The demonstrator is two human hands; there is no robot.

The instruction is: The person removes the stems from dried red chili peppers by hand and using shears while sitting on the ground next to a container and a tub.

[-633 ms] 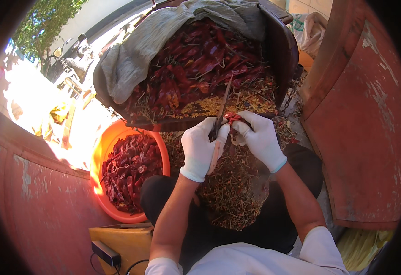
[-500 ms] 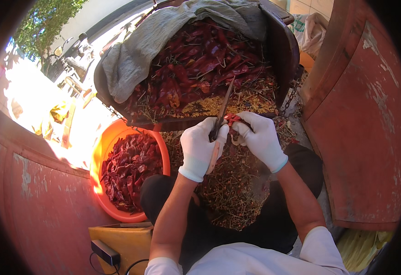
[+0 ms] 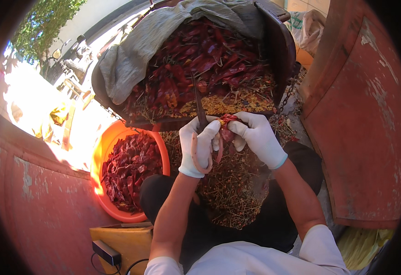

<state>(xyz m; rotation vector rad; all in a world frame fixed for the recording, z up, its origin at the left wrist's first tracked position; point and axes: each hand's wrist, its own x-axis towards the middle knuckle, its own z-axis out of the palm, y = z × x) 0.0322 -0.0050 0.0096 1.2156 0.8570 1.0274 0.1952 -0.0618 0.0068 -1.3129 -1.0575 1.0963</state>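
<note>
My left hand (image 3: 199, 145), in a white glove, is closed around a pair of scissors (image 3: 199, 101). The dark blades point up and away, and pinkish handle loops show below the fingers. A dried red chili pepper (image 3: 228, 132) is held between my hands. Its lower part hangs down, and yellowish seeds show at its torn top. My right hand (image 3: 258, 137), also gloved in white, pinches the pepper from the right. The left fingertips touch its other side. Just beyond both hands is a heap of dried red chilies (image 3: 196, 50) with stems and yellow seeds.
A grey cloth sack (image 3: 131, 59) drapes over the dark cart holding the heap. At left stands an orange basin (image 3: 166, 158) of chili pieces. Stems and seeds (image 3: 232, 201) lie between my knees. Red panels (image 3: 360, 123) flank me, and a yellow wooden box (image 3: 134, 245) sits at lower left.
The scissor blades have swung left, away from the pepper, and the handle loops have turned into view below my left hand. The pepper now shows more between my fingers.
</note>
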